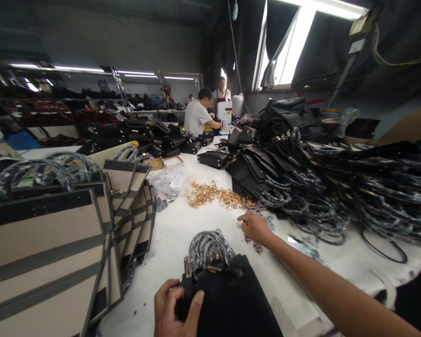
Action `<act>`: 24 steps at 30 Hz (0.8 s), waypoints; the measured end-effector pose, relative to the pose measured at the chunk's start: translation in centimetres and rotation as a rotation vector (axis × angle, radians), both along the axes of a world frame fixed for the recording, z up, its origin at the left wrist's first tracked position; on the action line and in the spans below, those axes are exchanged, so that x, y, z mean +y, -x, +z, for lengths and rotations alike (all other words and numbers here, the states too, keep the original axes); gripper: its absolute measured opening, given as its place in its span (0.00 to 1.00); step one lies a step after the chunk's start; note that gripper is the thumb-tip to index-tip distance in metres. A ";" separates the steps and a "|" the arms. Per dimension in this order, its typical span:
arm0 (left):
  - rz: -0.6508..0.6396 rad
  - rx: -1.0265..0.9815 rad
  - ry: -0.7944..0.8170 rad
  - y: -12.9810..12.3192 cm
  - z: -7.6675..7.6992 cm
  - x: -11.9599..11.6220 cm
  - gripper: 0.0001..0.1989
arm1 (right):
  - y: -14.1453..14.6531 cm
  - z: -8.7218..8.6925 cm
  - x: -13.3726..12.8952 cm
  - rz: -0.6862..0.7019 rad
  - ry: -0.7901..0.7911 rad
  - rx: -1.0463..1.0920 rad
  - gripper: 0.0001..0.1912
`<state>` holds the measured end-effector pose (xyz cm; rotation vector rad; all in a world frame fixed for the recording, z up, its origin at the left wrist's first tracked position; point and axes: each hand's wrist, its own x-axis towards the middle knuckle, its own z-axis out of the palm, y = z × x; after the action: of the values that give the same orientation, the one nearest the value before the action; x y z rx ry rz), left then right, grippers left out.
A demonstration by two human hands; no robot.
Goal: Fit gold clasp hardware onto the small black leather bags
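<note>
- Table (182, 234) is running away from the camera; its white top is showing bare in a strip down the middle, from the near edge up past the gold clips (214, 194).
- Left side is being walled off by a row of beige bags (49, 243) standing upright, the nearest ones reaching to the frame bottom.
- Right side is being crowded by a pile of wrapped straps (337, 196) spilling toward the table's right edge; flat black panels (252, 173) are lying just behind the clips.
- Open room is sitting between the black bag (231, 299) and the clips, and in the white patch right of the bag.
- Black bag is lying at the near edge, centre, its wrapped handle (208, 248) pointing away from the camera.
- Left hand (175, 309) is gripping the bag's near left corner, thumb lying over the top face, fingers curling onto the edge.
- Right hand (256, 227) is reaching far forward, arm nearly straight, palm down, fingertips pinching down on small metal parts (257, 247) scattered on the top; can't tell if it is holding one.
- Two people (203, 114) are working at the far end, well apart from both hands.
</note>
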<state>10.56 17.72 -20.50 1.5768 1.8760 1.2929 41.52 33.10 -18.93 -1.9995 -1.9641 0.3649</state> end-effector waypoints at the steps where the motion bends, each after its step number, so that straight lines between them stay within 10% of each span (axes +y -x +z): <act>1: -0.040 0.007 0.053 0.4 0.5 0.2 0.22 | 0.2 -0.1 -1.0 0.014 0.006 -0.005 0.14; 9: -0.320 0.099 0.276 3.2 5.0 0.4 0.19 | 0.5 0.8 -6.0 0.031 -0.037 0.016 0.09; 24: -0.227 -0.246 0.271 2.3 5.7 -2.5 0.17 | 0.3 0.4 -12.0 0.336 0.077 0.208 0.08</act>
<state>8.26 15.25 -14.81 1.3754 1.5936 1.0330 41.19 21.14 -18.51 -1.5933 -2.1734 0.7065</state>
